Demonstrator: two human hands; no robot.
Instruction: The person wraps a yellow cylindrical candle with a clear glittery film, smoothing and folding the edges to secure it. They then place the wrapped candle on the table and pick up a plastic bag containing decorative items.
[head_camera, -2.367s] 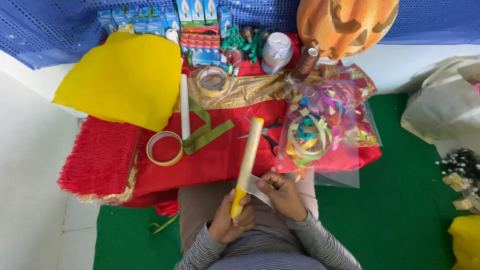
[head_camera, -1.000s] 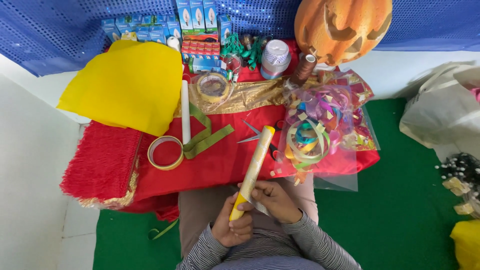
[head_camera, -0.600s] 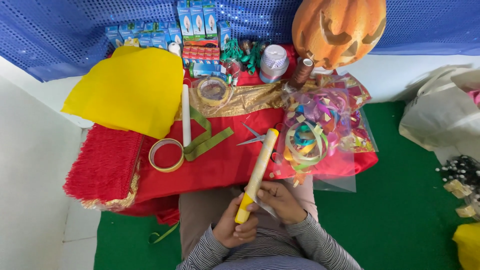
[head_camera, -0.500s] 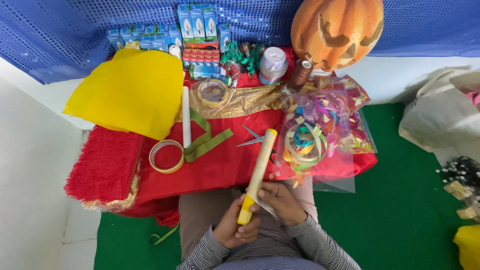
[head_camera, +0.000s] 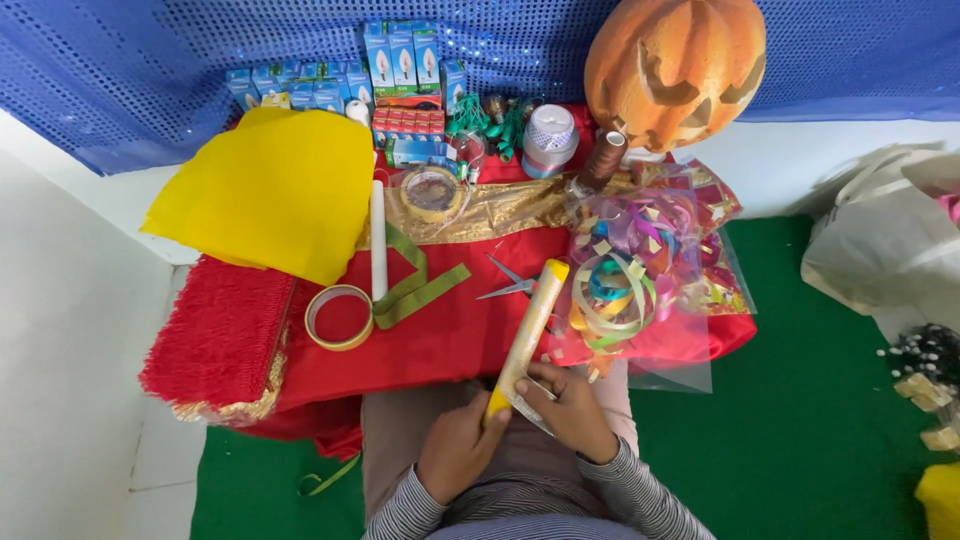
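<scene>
Both hands, left (head_camera: 458, 447) and right (head_camera: 568, 412), sit curled together above the lap.

Both arms are in a long-sleeved top with thin grey and white stripes, snug at the wrists. Left hand (head_camera: 455, 462) and right hand (head_camera: 568, 415) are bare, no gloves. Brownish-tan trousers on the lap.

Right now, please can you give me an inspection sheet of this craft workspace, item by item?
Surface: red cloth over a low table, fringed red fabric at its left end.
Job's things: yellow roll wrapped in gold foil, slanting up from the lap.
Clutter: yellow felt sheet, tape ring, green ribbon, scissors, bag of ribbon curls, carved pumpkin.
Grip: left hand wraps the roll's lower end; right hand pinches the foil beside it.
Cables: nothing seen.
Surroundings: blue sequin cloth behind, green carpet below.
</scene>
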